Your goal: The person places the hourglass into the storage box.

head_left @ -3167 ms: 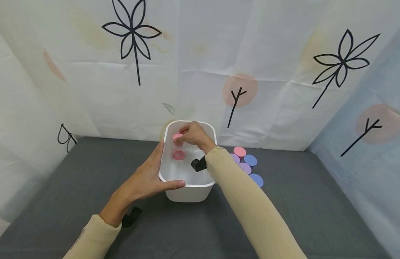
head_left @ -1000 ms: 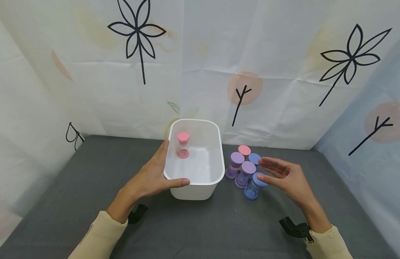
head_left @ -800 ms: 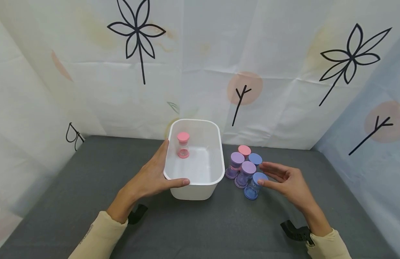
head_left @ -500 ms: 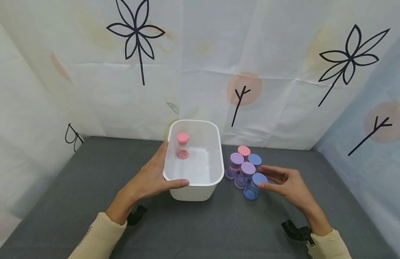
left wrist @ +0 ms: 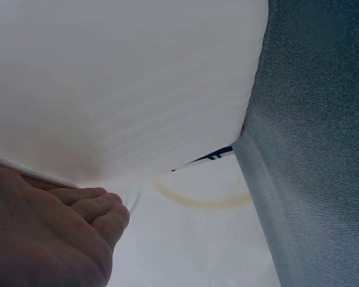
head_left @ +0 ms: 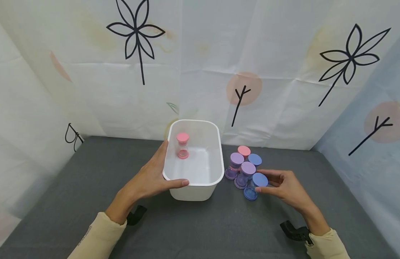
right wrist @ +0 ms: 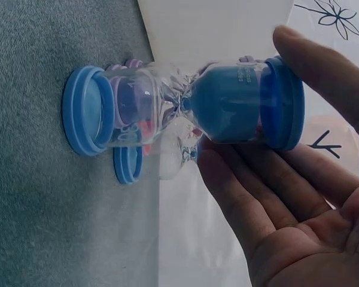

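In the head view my left hand (head_left: pixel 151 171) holds the near left corner of a white plastic tub (head_left: pixel 193 192), thumb on the front rim and fingers along the side wall. A pink-capped hourglass (head_left: pixel 183 145) stands upright inside the tub. My right hand (head_left: pixel 284 187) is around a blue hourglass (head_left: pixel 260 180), the nearest of a group right of the tub. In the right wrist view the thumb (right wrist: pixel 311 66) is at the blue cap and the extended fingers (right wrist: pixel 251 197) lie along the glass; firm contact cannot be made out. The hourglass stands on the table.
Two purple hourglasses (head_left: pixel 248 168), another blue hourglass (head_left: pixel 254 159) and a pink one (head_left: pixel 244 151) stand close together by the tub's right wall. Dark grey cloth (head_left: pixel 200 230) covers the table. A white printed curtain (head_left: pixel 200 72) hangs behind it.
My right hand has left the pink hourglass standing in the tub and moved right to the blue one. Lately its thumb and fingers have lowered around the cap. The left hand stays at the tub.
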Demonstrator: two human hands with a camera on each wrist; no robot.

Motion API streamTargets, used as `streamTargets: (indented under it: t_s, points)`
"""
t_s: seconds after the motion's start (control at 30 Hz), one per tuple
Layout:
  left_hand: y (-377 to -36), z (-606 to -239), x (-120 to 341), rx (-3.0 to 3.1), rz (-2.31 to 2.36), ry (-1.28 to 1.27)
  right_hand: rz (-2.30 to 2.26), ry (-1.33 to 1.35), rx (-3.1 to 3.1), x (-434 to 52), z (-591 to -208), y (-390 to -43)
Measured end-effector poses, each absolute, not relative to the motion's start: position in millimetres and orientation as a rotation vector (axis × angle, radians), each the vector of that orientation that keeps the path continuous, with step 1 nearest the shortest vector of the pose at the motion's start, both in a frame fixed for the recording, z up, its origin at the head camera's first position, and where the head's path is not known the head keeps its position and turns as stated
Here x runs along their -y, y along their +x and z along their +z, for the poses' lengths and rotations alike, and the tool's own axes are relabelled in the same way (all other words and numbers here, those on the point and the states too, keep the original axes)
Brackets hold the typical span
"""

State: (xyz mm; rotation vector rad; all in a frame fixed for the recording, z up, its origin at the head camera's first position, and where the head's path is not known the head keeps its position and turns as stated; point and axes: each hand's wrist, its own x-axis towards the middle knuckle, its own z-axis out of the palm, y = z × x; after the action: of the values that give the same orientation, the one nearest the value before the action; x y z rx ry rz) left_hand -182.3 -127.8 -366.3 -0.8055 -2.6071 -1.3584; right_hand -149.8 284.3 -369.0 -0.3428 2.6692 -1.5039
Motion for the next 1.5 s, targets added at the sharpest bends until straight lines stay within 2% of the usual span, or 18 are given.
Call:
streamTargets:
  t_s: [0.63, 0.9, 1.33, 1.5]
  points:
    - [-182, -369, 128, 2.602, -1.375, -0.802, -1.548, -0.346, -2.627, -284, -374, -151]
    - [-183, -368, 129, 2.593, -1.394, -0.818, -1.588, -0.296, -2.621, -284, -363, -146]
    - [-160, -332, 122, 2.6, -1.438, -0.829, -1.786, -0.41, -2.66, -279, -336, -128]
    - [-178, -358, 126, 2.595, -1.408, -0.822, -1.894, -0.476, -2.654, -276, -327, -122]
